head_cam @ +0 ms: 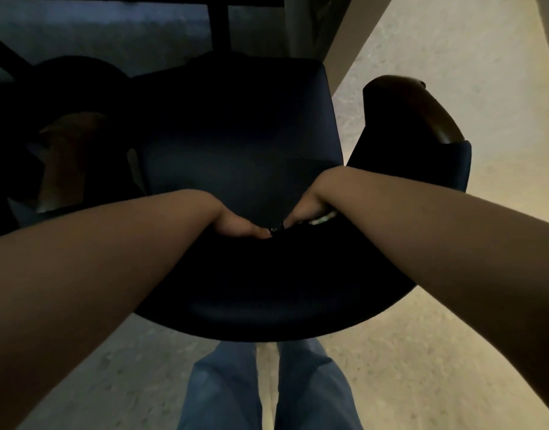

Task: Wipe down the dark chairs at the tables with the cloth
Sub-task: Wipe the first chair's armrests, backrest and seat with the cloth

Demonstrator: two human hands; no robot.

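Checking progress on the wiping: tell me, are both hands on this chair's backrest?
Yes: left hand and right hand meet at the backrest top edge.

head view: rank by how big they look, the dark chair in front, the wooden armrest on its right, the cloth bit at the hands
1. dark chair, by far the largest
2. wooden armrest
3. cloth, only a pale sliver shows under the right hand, so its real size is hidden

Count from the head view, dim light

One dark chair [236,135] fully in view, with two armrests [422,110]; a second chair [74,76] partly visible at left. Two hands [239,226], bare forearms. One pale cloth [324,217], mostly hidden. Two trouser legs [223,389] below. One bench leg [218,23].
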